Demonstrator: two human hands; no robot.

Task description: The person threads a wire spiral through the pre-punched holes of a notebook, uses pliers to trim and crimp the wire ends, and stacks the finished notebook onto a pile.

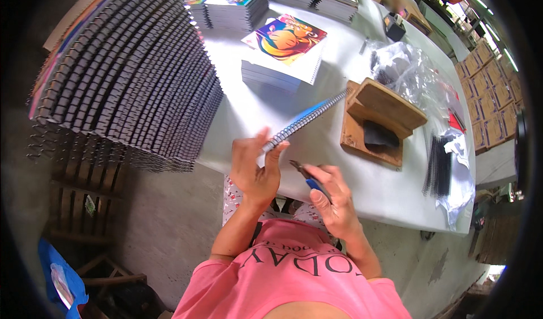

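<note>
My left hand grips one end of a spiral notebook, which is seen nearly edge-on with its wire coil facing up and a bit of blue cover behind it. The notebook slants up and right toward a wooden box. In my right hand is a pair of pliers with blue handles, their jaws pointing left toward the coil's near end but apart from it. Farther back, a notebook with a colourful cartoon cover lies on a stack of page blocks.
A tall stack of coil-bound notebooks rises at the left. To the right stand the wooden box with a dark piece inside, crumpled clear plastic and a bundle of black coils. More notebook stacks line the back. Cartons are piled beyond.
</note>
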